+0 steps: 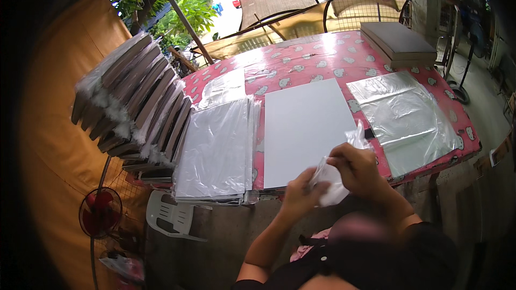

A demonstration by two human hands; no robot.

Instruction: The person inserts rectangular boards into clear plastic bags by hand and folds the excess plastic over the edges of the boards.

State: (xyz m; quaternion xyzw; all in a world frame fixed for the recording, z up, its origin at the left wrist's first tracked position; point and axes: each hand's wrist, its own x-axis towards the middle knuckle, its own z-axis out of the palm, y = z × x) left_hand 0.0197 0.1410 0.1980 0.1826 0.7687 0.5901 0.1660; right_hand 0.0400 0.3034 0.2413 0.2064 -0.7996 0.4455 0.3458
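My left hand (pixel 300 192) and my right hand (pixel 357 167) both grip a crumpled clear plastic bag (pixel 330 181) just in front of the table's near edge. A corner of the bag sticks up past my right hand. Right behind the hands a large white board (pixel 303 129) lies flat on the table (pixel 301 62), which has a red patterned cloth. A stack of boards wrapped in clear plastic (pixel 215 150) lies to the left of the white board. Flat clear plastic bags (pixel 408 118) lie to its right.
A leaning pile of wrapped boards (pixel 134 96) stands at the table's left end. A grey stack of boards (pixel 400 42) sits at the far right corner. A white plastic chair (pixel 169 215) and a red floor fan (pixel 99 216) are on the ground at the left.
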